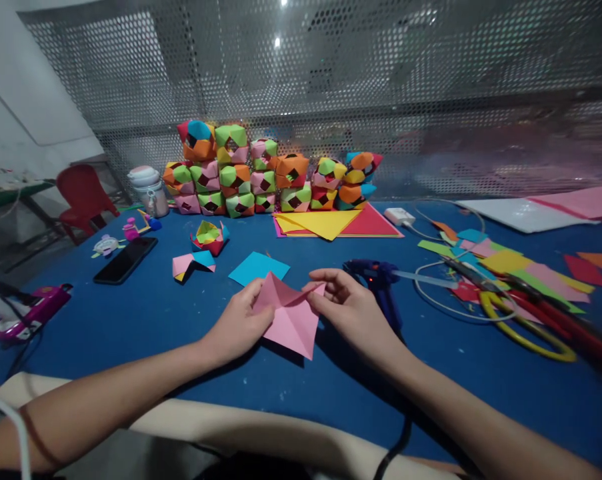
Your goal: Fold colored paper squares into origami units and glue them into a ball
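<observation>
A creased pink paper square (293,323) is held between both hands above the blue table. My left hand (245,317) pinches its left edge, with the thumb lying on the front of the sheet. At its upper right corner, the thumb and fingers of my right hand (343,303) are closed on the paper, whose top edge bends inward. Just behind the sheet lies a flat blue paper (258,268). Folded pink and blue pieces (193,264) and a partly assembled multicoloured paper shape (209,237) rest farther left.
Stacked paper shapes (235,180) line the mesh screen. A blue glue gun (381,283) stands beside my right hand, with scissors (523,330), cable and paper scraps (551,280) farther right. At left are a phone (125,261), purple power strip (31,313) and jar (149,190).
</observation>
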The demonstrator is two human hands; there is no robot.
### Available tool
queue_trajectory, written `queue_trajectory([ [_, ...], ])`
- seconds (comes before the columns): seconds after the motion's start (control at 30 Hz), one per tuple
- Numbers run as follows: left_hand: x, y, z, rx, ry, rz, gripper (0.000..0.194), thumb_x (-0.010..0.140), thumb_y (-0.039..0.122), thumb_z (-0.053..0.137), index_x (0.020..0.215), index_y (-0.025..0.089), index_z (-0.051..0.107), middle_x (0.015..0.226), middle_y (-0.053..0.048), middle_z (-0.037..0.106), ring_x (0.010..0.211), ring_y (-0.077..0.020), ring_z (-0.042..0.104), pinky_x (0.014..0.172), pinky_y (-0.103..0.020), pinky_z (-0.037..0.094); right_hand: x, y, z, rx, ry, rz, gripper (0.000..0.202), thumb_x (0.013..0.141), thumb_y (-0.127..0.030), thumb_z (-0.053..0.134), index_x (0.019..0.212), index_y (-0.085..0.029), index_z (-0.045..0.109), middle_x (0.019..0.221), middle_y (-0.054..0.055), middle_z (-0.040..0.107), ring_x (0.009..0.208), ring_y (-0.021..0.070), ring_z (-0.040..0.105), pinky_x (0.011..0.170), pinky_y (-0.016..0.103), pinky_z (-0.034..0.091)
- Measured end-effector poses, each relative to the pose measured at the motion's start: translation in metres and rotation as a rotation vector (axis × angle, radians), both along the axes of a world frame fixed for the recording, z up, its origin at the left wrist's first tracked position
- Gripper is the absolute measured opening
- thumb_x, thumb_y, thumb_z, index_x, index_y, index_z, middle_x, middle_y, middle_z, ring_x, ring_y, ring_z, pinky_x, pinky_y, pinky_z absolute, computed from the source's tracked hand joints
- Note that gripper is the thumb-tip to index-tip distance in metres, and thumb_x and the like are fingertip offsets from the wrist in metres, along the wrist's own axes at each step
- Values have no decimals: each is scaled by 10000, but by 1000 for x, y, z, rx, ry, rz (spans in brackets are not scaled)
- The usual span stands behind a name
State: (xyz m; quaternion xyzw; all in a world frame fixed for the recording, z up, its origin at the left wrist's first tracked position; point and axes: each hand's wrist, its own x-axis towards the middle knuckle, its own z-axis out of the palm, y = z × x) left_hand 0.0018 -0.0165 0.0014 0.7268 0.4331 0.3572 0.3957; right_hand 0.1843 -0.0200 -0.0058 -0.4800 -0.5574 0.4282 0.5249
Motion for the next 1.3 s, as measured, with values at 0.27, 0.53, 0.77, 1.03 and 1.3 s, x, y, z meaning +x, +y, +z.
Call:
queue_trajectory([
  [0.27, 1, -4, 9, -64, 23, -33, 225, 870, 300, 428, 916, 158, 596, 879, -20, 616, 790, -144, 534, 693, -231, 403, -5, -5, 2, 93, 68, 20, 277, 714, -307, 650, 908, -189, 492, 851, 39, 633, 634, 105, 559, 561, 235, 475],
  [0.53, 1, -9, 21, -208, 28, -129, 256, 829, 318, 482, 822, 138, 664, 796, -25, 638, 694, -129, 517, 617, -212, 370, -7, -16, 3, 225, -65, 100, 142, 761, -269, 627, 848, -196, 541, 801, 31, 619, 676, 132, 590, 604, 258, 507],
  [0.77, 3, -11, 19, -286, -24, -164, 282, 810, 362, 515, 752, 122, 651, 654, 10, 558, 583, -92, 427, 540, -194, 311, -6, -17, 8, 383, -223, 118, 53, 809, -224, 573, 793, -191, 611, 773, 20, 620, 688, 131, 585, 636, 255, 486],
  [1.03, 5, -10, 15, -259, -24, -85, 290, 811, 378, 504, 779, 119, 631, 687, 2, 556, 619, -107, 440, 556, -207, 323, -6, -20, 10, 389, -305, 151, 116, 842, -279, 532, 840, -188, 605, 800, 34, 615, 731, 150, 572, 670, 274, 470],
  [1.3, 7, -9, 11, -205, 9, 27, 250, 786, 352, 511, 727, 129, 609, 679, 11, 535, 632, -113, 447, 544, -203, 329, -8, -17, 1, 361, -418, 86, 63, 790, -172, 512, 746, -188, 554, 687, -1, 583, 619, 125, 532, 594, 245, 437],
])
